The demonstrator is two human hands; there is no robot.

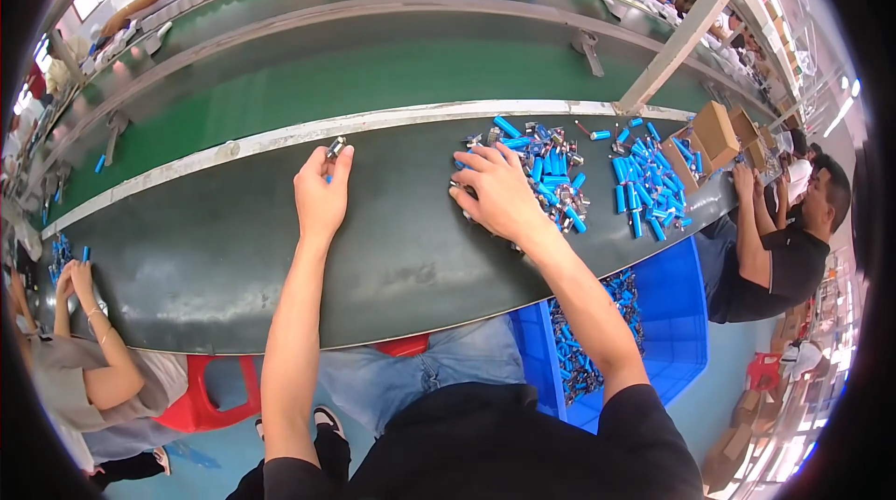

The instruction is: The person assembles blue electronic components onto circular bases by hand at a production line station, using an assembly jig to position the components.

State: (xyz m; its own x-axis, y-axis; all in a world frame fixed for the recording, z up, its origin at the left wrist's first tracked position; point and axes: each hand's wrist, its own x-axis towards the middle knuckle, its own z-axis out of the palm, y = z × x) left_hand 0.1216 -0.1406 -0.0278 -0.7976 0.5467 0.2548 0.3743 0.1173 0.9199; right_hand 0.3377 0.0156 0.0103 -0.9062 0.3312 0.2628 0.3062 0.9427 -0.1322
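Observation:
My left hand (322,197) is closed above the dark work surface (392,257). Between its thumb and fingers a small silver motor (336,147) sticks up, and a bit of blue shows below it in the palm. At the left edge of a pile of blue cylindrical batteries with small metal motors (555,164), my right hand (495,187) bends its fingers over some pieces. Metal and blue show at its fingertips, but the hand covers most of what it grips. A second pile of blue batteries (644,187) lies farther right.
Below the table edge, at my right, stands a blue bin (677,313) with many similar pieces. Open cardboard boxes (714,136) stand beyond the second pile. A pale rail (280,138) separates my surface from a green conveyor belt (373,62). Co-workers sit at both sides.

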